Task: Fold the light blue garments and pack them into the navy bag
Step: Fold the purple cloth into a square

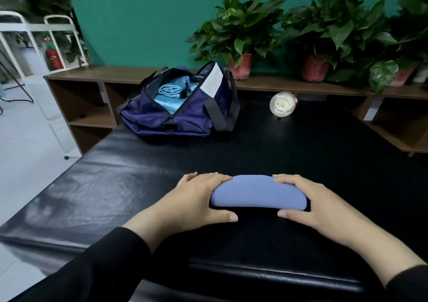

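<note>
Black padded bench (115, 186) carried one navy bag (180, 114) upper centre; my left hand (194, 200) and right hand (310, 204) each held a grip round one rolled blue garment (258, 193).

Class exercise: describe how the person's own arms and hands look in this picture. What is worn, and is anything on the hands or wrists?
Both arms wear plain black long sleeves ending short of the wrists. The left hand and right hand are bare: no gloves, rings, watch or bracelet visible.
</note>
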